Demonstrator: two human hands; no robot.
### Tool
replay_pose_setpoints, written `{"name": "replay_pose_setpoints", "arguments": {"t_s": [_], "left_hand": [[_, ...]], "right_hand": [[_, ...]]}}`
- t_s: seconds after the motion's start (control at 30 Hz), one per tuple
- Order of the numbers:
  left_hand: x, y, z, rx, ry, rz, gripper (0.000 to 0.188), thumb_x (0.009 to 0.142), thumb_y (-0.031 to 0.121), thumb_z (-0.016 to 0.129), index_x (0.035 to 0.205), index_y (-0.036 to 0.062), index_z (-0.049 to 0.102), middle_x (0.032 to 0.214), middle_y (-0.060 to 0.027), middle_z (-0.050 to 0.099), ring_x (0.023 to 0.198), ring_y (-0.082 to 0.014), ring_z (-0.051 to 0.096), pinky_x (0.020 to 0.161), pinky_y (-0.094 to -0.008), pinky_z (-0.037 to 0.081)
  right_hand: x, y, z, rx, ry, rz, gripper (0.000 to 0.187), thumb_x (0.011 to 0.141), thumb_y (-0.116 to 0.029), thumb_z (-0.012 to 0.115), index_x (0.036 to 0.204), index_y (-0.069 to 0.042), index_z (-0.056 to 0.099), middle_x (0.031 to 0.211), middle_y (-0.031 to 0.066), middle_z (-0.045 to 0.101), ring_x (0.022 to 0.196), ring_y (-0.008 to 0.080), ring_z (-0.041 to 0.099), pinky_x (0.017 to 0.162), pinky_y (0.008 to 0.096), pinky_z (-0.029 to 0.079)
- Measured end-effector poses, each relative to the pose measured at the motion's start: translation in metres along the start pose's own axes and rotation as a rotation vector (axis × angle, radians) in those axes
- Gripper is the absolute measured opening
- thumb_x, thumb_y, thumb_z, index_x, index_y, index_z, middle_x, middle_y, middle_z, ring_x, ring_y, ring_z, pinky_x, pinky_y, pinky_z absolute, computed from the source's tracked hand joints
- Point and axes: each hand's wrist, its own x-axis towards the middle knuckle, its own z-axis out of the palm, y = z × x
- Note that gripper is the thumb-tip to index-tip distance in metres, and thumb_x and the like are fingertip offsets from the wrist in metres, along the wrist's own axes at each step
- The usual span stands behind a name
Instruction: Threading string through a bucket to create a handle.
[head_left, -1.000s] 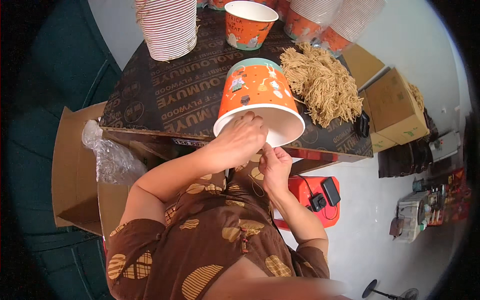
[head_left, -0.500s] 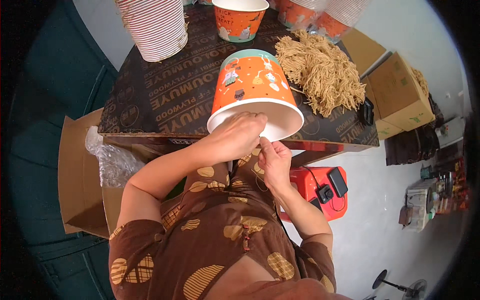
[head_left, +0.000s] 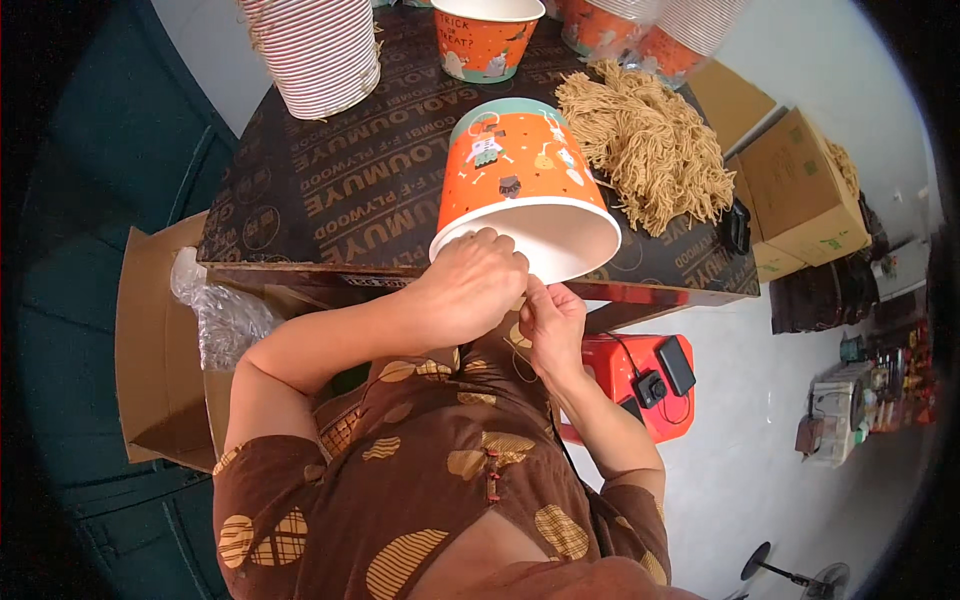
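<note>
An orange paper bucket point(head_left: 520, 165) with a green base band and printed Halloween figures lies tilted at the table's near edge, its white mouth toward me. My left hand point(head_left: 478, 280) is closed over the left lower part of its rim, fingers curled in at the mouth. Just below the rim, my right hand point(head_left: 553, 318) pinches with thumb and forefinger, close against the left fingertips. A thin tan cord point(head_left: 518, 368) hangs in a loop beside the right hand. The pinched spot itself is mostly hidden by the fingers.
A heap of tan cords point(head_left: 650, 150) lies right of the bucket on the dark plywood table point(head_left: 330, 190). Stacked paper buckets point(head_left: 315, 55) and one upright bucket point(head_left: 487, 45) stand behind. Cardboard boxes point(head_left: 160, 350) flank the table; a red stool point(head_left: 600, 360) is beneath.
The bucket has shifted slightly right and turned a little, its printed figures moving right. My left hand has rolled further over the rim; the right stays close by.
</note>
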Motion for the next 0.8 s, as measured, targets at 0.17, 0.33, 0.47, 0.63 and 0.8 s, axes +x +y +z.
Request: {"name": "replay_pose_setpoints", "arguments": {"t_s": [0.17, 0.33, 0.47, 0.63, 0.8], "left_hand": [[0.003, -0.001, 0.011, -0.347, 0.069, -0.109, 0.008, 0.078, 0.003, 0.059, 0.076, -0.0035, 0.055, 0.077, -0.0166, 0.057, 0.074, -0.0353, 0.058, 0.066, -0.0424, 0.047], [0.005, 0.005, 0.022, -0.592, 0.111, -0.284, 0.007, 0.079, 0.003, 0.061, 0.078, -0.0034, 0.057, 0.072, -0.0110, 0.057, 0.064, -0.0236, 0.058, 0.059, -0.0353, 0.047], [0.006, 0.001, 0.038, -0.913, 0.206, -0.516, 0.014, 0.079, 0.012, 0.063, 0.075, -0.0016, 0.060, 0.067, -0.0138, 0.062, 0.063, -0.0246, 0.061, 0.058, -0.0361, 0.047], [0.010, -0.011, 0.045, -0.973, 0.113, -0.527, 0.013, 0.085, 0.009, 0.062, 0.084, -0.0037, 0.061, 0.074, -0.0017, 0.061, 0.059, -0.0073, 0.054, 0.052, -0.0234, 0.044], [0.019, -0.006, 0.033, -0.831, 0.033, -0.552, 0.020, 0.082, 0.015, 0.062, 0.076, -0.0040, 0.064, 0.067, -0.0144, 0.064, 0.062, -0.0211, 0.062, 0.058, -0.0354, 0.048]], "right_hand": [[0.000, -0.001, 0.002, 0.001, 0.010, -0.002, 0.031, 0.096, -0.017, 0.059, 0.067, -0.007, 0.058, 0.058, -0.0036, 0.052, 0.047, 0.0030, 0.037, 0.043, 0.0211, 0.025], [0.003, -0.003, 0.000, 0.012, 0.014, 0.017, 0.030, 0.096, -0.016, 0.059, 0.067, -0.007, 0.057, 0.057, -0.0036, 0.050, 0.046, 0.0033, 0.036, 0.041, 0.0214, 0.025], [0.001, -0.006, 0.000, 0.028, 0.002, 0.049, 0.033, 0.096, -0.018, 0.059, 0.065, -0.009, 0.053, 0.054, -0.0035, 0.048, 0.042, 0.0039, 0.034, 0.039, 0.0220, 0.024], [0.002, -0.005, -0.002, 0.032, -0.055, 0.051, 0.034, 0.096, -0.021, 0.060, 0.066, -0.009, 0.050, 0.051, -0.0030, 0.042, 0.041, 0.0049, 0.029, 0.038, 0.0219, 0.021], [0.004, -0.006, -0.009, -0.001, -0.110, 0.085, 0.031, 0.098, -0.022, 0.056, 0.070, -0.008, 0.055, 0.052, -0.0043, 0.044, 0.041, 0.0040, 0.031, 0.037, 0.0216, 0.022]]}}
